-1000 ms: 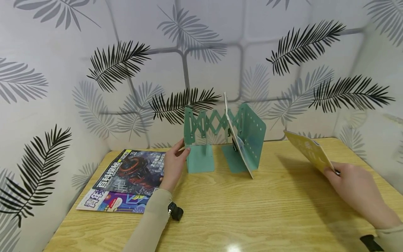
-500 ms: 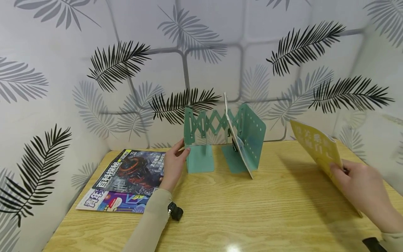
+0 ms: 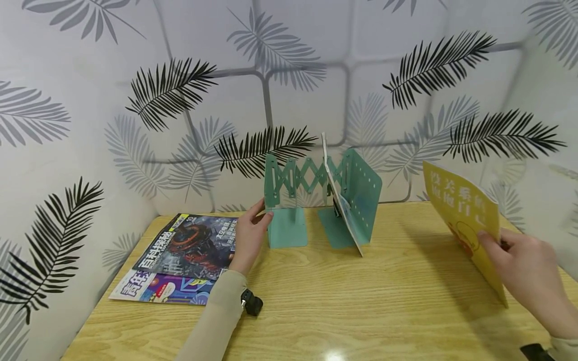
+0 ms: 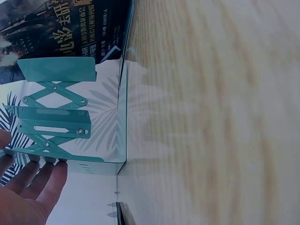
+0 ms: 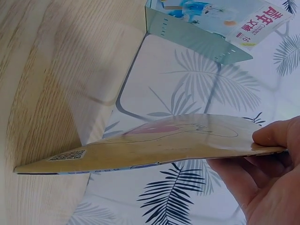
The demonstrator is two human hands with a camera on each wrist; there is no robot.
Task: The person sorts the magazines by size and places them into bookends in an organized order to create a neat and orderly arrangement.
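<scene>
In the head view my left hand is at the left end plate of a green expandable bookend. The left wrist view shows the fingers against that plate's outer face and the thumb over its edge, gripping it. Standing tilted inside the bookend, near its right plate, is a magazine. On the right, my right hand pinches a thin yellow magazine by its side edge, thumb on the cover. The right wrist view shows one end of this magazine at the table top.
Two magazines lie overlapping on the left of the table, a dark one over a purple one. A leaf-patterned wall covering stands close behind the bookend. Wooden table surface extends in front of it.
My right hand has moved slightly right and turned the yellow magazine more upright, so its cover faces the head camera more. The left hand and bookend have stayed still.
</scene>
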